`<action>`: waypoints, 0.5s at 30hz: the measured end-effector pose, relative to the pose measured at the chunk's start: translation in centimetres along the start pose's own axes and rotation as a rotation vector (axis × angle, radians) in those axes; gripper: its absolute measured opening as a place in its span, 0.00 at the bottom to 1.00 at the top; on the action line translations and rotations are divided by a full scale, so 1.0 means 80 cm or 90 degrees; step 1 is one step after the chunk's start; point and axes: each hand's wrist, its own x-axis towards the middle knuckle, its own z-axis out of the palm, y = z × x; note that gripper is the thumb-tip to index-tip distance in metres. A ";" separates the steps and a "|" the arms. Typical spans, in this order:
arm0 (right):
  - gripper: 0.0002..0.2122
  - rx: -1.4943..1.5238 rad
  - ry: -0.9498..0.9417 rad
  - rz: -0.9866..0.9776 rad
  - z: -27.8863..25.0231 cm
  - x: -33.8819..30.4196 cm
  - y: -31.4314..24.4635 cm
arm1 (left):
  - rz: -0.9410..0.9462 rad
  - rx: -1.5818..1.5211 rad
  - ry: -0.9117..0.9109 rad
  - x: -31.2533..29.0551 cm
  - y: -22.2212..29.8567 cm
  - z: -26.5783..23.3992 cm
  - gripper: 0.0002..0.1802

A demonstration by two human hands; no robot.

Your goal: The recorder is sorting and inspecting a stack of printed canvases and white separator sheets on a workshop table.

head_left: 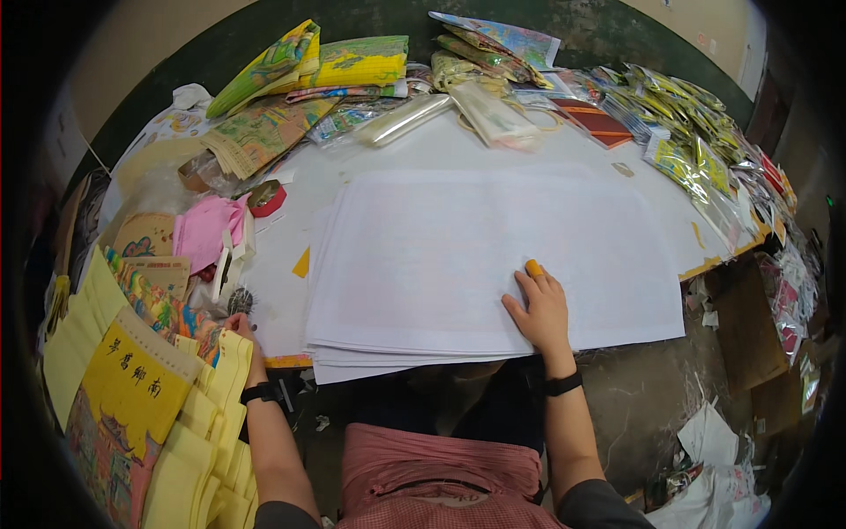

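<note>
A stack of large white sheets [493, 256] covers the middle of the table, its edges slightly fanned at the left. My right hand [539, 313] lies flat on the top sheet with fingers apart and an orange cover [533, 267] on one fingertip. By the table's left front edge, my left hand [247, 335] has its fingers bent together, touching or just beside a dark, round, bristly thing [240, 301]. What those fingers hold, if anything, is too small to make out. Folded yellow printed sheets [132, 379] hang close to that wrist.
Pink cloth [210, 231] and a red-rimmed tin [266, 198] sit at the left. Folded colourful prints [361, 66] and clear plastic sleeves [405, 121] line the far edge. Packaged yellow-green pieces [679, 106] crowd the right. White plastic bags [709, 467] lie on the floor.
</note>
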 end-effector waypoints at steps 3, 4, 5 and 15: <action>0.19 -0.009 0.003 -0.003 -0.001 -0.002 0.004 | 0.002 0.028 -0.008 -0.005 0.016 0.003 0.09; 0.19 -0.012 0.004 -0.003 -0.001 -0.002 0.004 | 0.005 0.055 -0.012 -0.010 0.029 0.001 0.09; 0.19 -0.009 0.005 0.000 -0.001 -0.003 0.005 | 0.007 0.081 -0.017 -0.013 0.037 0.002 0.09; 0.19 0.002 0.005 -0.004 0.000 -0.002 0.003 | -0.036 -0.017 -0.022 0.007 -0.028 0.005 0.11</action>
